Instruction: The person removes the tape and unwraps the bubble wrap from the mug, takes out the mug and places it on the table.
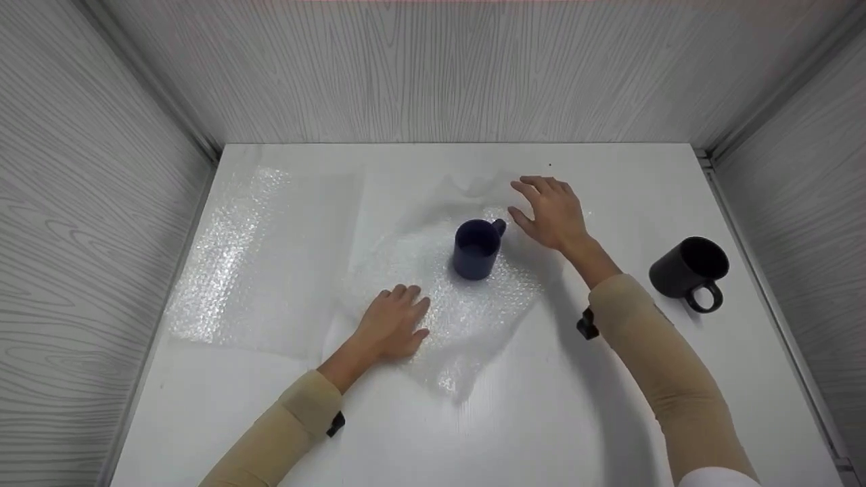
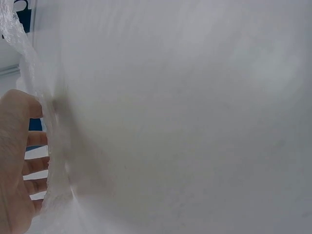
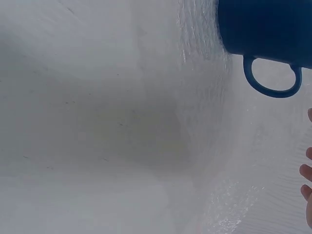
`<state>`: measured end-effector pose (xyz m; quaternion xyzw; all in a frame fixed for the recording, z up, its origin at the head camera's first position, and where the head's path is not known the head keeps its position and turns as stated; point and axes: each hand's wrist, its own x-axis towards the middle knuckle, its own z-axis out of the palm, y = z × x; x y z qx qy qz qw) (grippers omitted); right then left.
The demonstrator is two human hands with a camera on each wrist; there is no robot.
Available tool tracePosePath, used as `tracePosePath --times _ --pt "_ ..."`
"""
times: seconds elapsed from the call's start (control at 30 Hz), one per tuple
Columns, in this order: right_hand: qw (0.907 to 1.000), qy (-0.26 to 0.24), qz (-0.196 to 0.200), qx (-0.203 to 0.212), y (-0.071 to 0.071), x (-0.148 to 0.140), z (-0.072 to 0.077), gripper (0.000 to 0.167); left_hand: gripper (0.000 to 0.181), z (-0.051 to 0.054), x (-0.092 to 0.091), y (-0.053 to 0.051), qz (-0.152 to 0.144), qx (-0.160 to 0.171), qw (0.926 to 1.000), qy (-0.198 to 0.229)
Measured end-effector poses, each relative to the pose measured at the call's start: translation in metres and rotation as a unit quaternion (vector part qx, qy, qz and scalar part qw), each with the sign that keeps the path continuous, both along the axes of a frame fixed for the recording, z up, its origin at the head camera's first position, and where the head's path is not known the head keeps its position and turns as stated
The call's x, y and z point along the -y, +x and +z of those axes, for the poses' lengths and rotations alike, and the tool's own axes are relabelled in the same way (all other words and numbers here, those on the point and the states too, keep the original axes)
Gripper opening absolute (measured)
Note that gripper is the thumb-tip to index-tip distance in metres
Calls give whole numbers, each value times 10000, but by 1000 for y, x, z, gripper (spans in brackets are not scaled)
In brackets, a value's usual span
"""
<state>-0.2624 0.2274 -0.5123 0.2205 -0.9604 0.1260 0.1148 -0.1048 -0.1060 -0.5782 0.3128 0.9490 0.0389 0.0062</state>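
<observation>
A dark blue mug (image 1: 475,256) stands upright on a crumpled sheet of bubble wrap (image 1: 460,318) in the middle of the table, its handle turned to the far right. My left hand (image 1: 392,323) rests on the sheet's near left edge. In the left wrist view its fingers (image 2: 35,166) lie against the raised wrap. Beyond the mug's handle, my right hand (image 1: 553,211) is over the sheet's far right part with fingers spread, apart from the mug. Only its fingertips (image 3: 306,171) show in the right wrist view, below the blue mug (image 3: 268,29).
A second, flat sheet of bubble wrap (image 1: 284,264) lies on the left of the white table (image 1: 528,433). On the right a black mug (image 1: 680,270) lies tilted or on its side. Wood-grain panels (image 1: 433,74) close in the back and both sides.
</observation>
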Motion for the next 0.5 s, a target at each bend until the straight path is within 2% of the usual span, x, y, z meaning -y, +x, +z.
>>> tracePosePath --times 0.17,0.5 --pt "9997 -29 219 -67 11 1 6 54 52 1 0 0 6 9 10000 -12" --pt "9981 33 606 70 28 1 17 71 52 2 0 0 11 92 10000 -24"
